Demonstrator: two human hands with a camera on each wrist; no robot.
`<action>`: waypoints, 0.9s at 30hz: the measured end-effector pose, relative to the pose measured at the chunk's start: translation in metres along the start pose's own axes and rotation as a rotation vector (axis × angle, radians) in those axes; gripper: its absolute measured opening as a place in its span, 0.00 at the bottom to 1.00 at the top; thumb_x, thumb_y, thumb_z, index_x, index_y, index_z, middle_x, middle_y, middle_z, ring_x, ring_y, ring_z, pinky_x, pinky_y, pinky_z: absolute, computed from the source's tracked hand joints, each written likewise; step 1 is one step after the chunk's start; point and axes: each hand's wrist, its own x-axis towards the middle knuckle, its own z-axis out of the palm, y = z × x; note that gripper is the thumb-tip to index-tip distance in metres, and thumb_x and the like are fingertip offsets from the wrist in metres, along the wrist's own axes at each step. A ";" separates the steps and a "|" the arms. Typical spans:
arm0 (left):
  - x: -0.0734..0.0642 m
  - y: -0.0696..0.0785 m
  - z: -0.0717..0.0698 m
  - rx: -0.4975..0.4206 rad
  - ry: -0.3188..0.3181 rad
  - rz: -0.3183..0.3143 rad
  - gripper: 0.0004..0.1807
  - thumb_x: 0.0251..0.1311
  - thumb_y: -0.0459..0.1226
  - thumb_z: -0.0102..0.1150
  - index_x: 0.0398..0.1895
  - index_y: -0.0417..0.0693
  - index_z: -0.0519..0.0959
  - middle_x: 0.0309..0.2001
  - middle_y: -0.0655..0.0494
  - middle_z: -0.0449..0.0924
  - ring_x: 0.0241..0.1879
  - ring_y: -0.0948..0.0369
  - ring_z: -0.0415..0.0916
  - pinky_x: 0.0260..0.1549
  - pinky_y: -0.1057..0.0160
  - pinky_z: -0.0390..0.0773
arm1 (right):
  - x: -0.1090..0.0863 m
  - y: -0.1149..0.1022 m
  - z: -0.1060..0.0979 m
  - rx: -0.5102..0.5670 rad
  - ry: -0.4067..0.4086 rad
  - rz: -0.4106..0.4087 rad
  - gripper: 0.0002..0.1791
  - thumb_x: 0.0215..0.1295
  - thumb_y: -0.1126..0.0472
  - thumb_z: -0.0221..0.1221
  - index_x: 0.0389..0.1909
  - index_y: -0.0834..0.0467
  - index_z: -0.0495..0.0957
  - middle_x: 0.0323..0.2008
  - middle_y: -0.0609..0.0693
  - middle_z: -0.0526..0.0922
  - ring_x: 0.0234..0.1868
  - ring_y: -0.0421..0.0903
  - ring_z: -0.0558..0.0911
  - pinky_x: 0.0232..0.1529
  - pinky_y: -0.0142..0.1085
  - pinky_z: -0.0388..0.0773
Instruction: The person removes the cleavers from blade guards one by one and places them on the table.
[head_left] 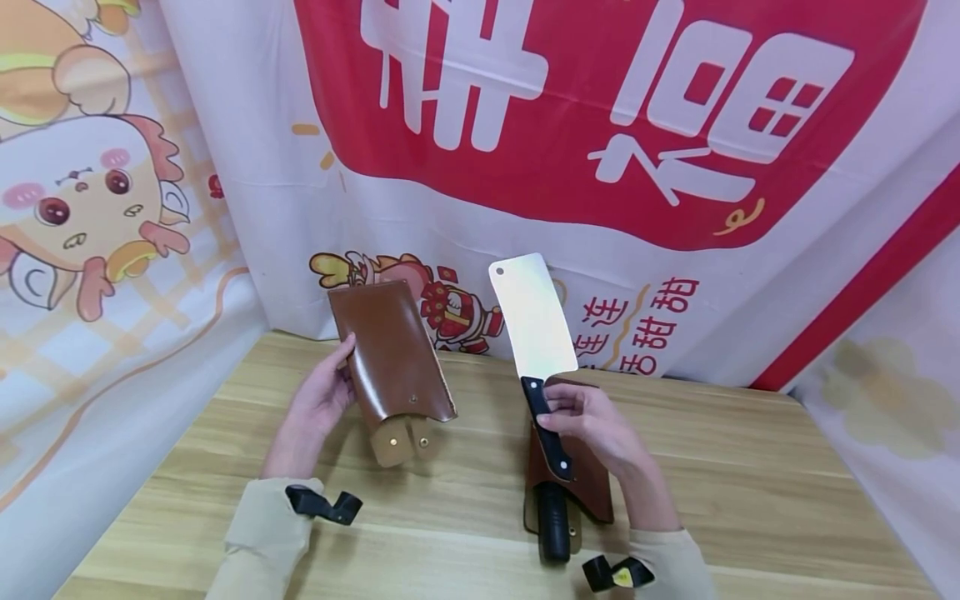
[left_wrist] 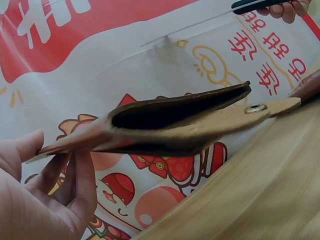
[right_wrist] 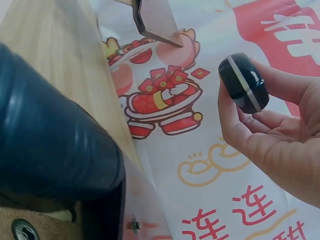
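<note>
My left hand (head_left: pixel 322 387) pinches a brown leather knife sheath (head_left: pixel 393 350) by its left edge, above the table. In the left wrist view the sheath's mouth (left_wrist: pixel 170 112) gapes, dark inside, with a tan snap strap (left_wrist: pixel 225 117) below it. The right hand (head_left: pixel 588 417) grips a cleaver by its black handle (head_left: pixel 546 425), the broad shiny blade (head_left: pixel 534 321) pointing up and away. In the right wrist view the handle's butt (right_wrist: pixel 244 82) shows between thumb and fingers. Beneath that hand lies a second brown sheath (head_left: pixel 592 483), a knife's black handle (head_left: pixel 553 525) sticking out of it.
The wooden table (head_left: pixel 420 533) backs onto a white and red printed cloth (head_left: pixel 450 200). Another patterned cloth (head_left: pixel 82 208) hangs along the left side. Dark cameras are strapped on both sleeves (head_left: pixel 262 533).
</note>
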 end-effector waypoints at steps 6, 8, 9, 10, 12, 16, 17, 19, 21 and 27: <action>0.001 -0.003 -0.003 0.072 -0.019 0.017 0.11 0.79 0.50 0.48 0.45 0.58 0.77 0.39 0.66 0.84 0.42 0.68 0.79 0.46 0.69 0.77 | 0.003 0.002 0.007 -0.010 0.001 0.029 0.27 0.65 0.68 0.65 0.62 0.75 0.70 0.46 0.58 0.80 0.42 0.46 0.80 0.44 0.36 0.80; 0.001 -0.003 -0.004 0.110 -0.038 0.031 0.11 0.81 0.50 0.45 0.47 0.57 0.76 0.40 0.66 0.83 0.43 0.68 0.78 0.46 0.69 0.75 | 0.004 0.002 0.009 -0.004 -0.002 0.028 0.25 0.65 0.68 0.65 0.59 0.74 0.71 0.46 0.58 0.80 0.41 0.46 0.80 0.45 0.37 0.80; 0.001 -0.003 -0.004 0.123 -0.045 0.037 0.11 0.81 0.49 0.45 0.48 0.56 0.75 0.40 0.66 0.82 0.43 0.67 0.78 0.47 0.69 0.75 | 0.004 0.003 0.010 -0.001 -0.004 0.025 0.24 0.65 0.68 0.65 0.58 0.74 0.72 0.45 0.58 0.81 0.41 0.46 0.80 0.45 0.38 0.80; 0.000 -0.003 -0.004 0.137 -0.049 0.045 0.11 0.81 0.48 0.44 0.48 0.56 0.74 0.40 0.65 0.82 0.43 0.67 0.77 0.47 0.68 0.75 | 0.005 0.004 0.010 0.004 -0.006 0.021 0.23 0.65 0.68 0.65 0.57 0.73 0.73 0.46 0.58 0.81 0.41 0.46 0.80 0.45 0.38 0.80; -0.001 -0.004 -0.004 0.155 -0.058 0.056 0.10 0.82 0.47 0.44 0.49 0.55 0.73 0.40 0.65 0.82 0.43 0.67 0.77 0.48 0.68 0.75 | 0.006 0.005 0.013 0.024 -0.010 0.013 0.20 0.65 0.68 0.65 0.55 0.72 0.73 0.46 0.58 0.81 0.40 0.46 0.81 0.45 0.38 0.80; -0.002 -0.003 -0.004 0.175 -0.064 0.057 0.10 0.82 0.47 0.44 0.49 0.56 0.74 0.41 0.66 0.82 0.43 0.66 0.77 0.49 0.67 0.74 | 0.008 0.008 0.018 0.084 -0.020 0.010 0.19 0.65 0.69 0.65 0.53 0.72 0.73 0.44 0.56 0.80 0.38 0.44 0.82 0.43 0.36 0.81; -0.002 -0.003 -0.005 0.179 -0.065 0.054 0.10 0.82 0.48 0.44 0.49 0.57 0.74 0.41 0.66 0.82 0.44 0.67 0.76 0.49 0.67 0.74 | 0.009 0.008 0.019 0.099 -0.020 0.013 0.19 0.64 0.70 0.64 0.53 0.72 0.73 0.43 0.56 0.80 0.38 0.44 0.82 0.43 0.36 0.81; -0.003 -0.002 -0.005 0.180 -0.061 0.047 0.10 0.82 0.48 0.44 0.48 0.58 0.75 0.41 0.67 0.81 0.44 0.67 0.75 0.50 0.67 0.73 | 0.010 0.009 0.023 0.122 -0.023 0.024 0.18 0.65 0.70 0.64 0.52 0.72 0.72 0.42 0.55 0.81 0.37 0.44 0.82 0.43 0.36 0.82; -0.003 -0.002 -0.006 0.170 -0.053 0.040 0.10 0.81 0.49 0.45 0.47 0.59 0.76 0.41 0.67 0.81 0.44 0.67 0.76 0.50 0.67 0.73 | 0.011 0.009 0.026 0.133 -0.022 0.036 0.18 0.65 0.70 0.64 0.52 0.71 0.72 0.40 0.55 0.81 0.37 0.44 0.82 0.43 0.36 0.82; -0.002 -0.002 -0.008 0.128 -0.019 0.013 0.10 0.80 0.49 0.48 0.45 0.60 0.78 0.39 0.65 0.82 0.41 0.68 0.78 0.48 0.69 0.75 | 0.014 0.012 0.036 0.164 -0.027 0.067 0.15 0.66 0.70 0.64 0.49 0.68 0.71 0.36 0.53 0.78 0.34 0.44 0.80 0.41 0.35 0.82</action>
